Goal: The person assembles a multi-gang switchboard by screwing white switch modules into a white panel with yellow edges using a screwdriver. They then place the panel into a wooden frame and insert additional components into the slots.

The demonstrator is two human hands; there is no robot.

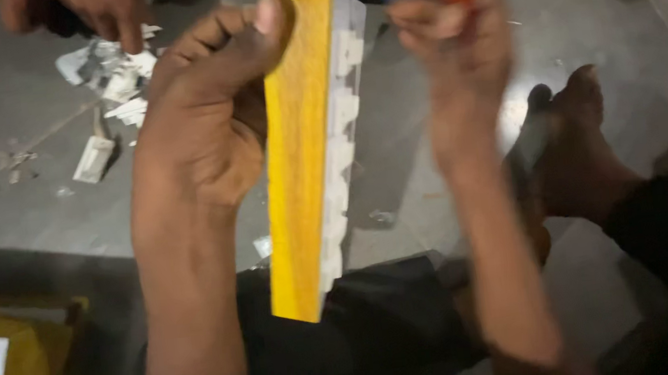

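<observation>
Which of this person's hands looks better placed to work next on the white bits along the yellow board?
Probably the right hand: it holds a small red tool beside the white strip, while the left hand grips the yellow board.

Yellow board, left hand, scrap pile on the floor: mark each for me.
yellow board point(298, 158): head view, middle of its yellow face.
left hand point(209, 101): head view, back of the hand, grip closed on the board's top.
scrap pile point(120, 82): head view, pale pieces on the grey floor, upper left.
</observation>
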